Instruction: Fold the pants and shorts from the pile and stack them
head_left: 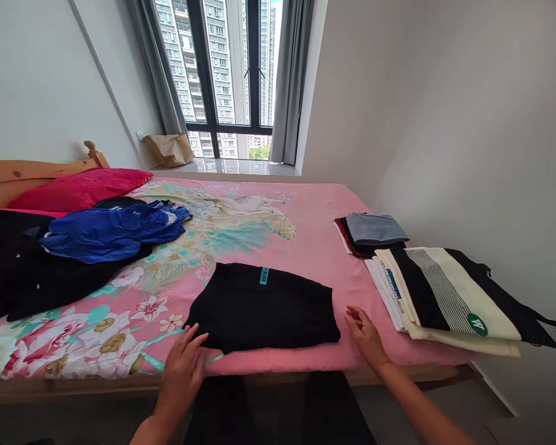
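Your left hand [183, 361], loosely open, is by the black garment [259, 315] at its end farther from the folded pile [433, 290], while your right hand [365, 337], open too, is between both, so light, even strokes should best smooth the black garment left of that pile

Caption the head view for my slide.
Left hand and right hand flank a black garment on a pink floral bedsheet; folded clothes right, loose blue garment left.

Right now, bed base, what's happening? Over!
Left hand at left edge of black garment. Right hand apart, holding nothing. Garment lying flat. Folded clothes off right, not blocking.
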